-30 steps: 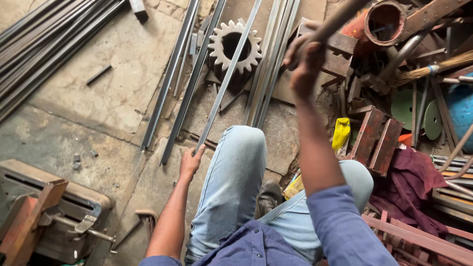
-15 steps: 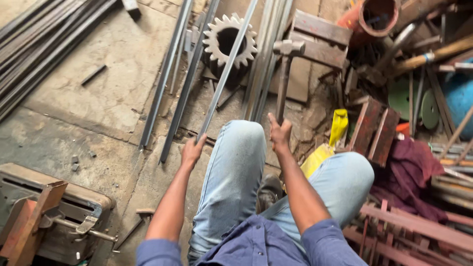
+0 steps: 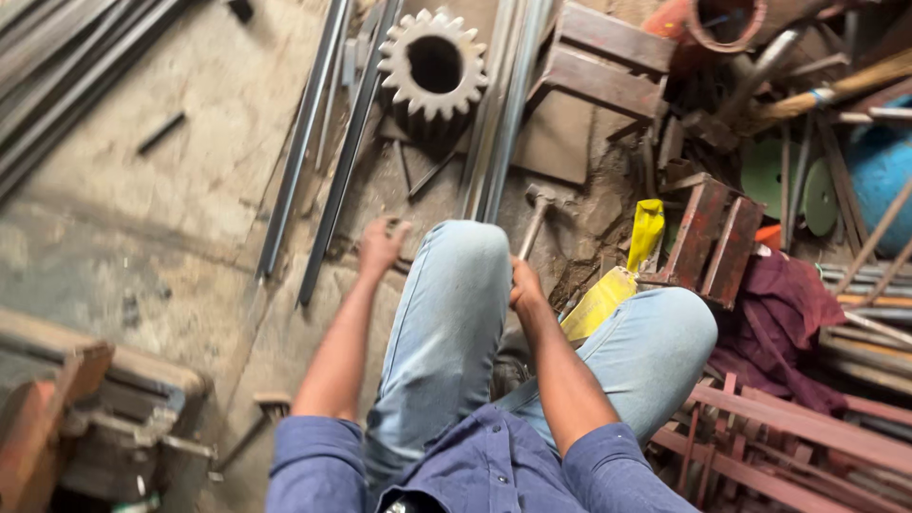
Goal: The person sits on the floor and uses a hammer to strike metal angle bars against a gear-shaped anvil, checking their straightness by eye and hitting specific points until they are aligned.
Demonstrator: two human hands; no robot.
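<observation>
Here we see the left hand (image 3: 380, 245) closed on a thin rod (image 3: 353, 142) on the floor, and the right hand (image 3: 523, 285) wrapped around the hammer (image 3: 535, 217) handle, head low between the knees. A crooked blow could hit the left fingers.

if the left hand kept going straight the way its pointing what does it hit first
The left hand points up the floor toward the long metal bars; their near ends look first in line, with the big toothed gear beyond. Motion blur and unclear depth make this a guess.
</observation>
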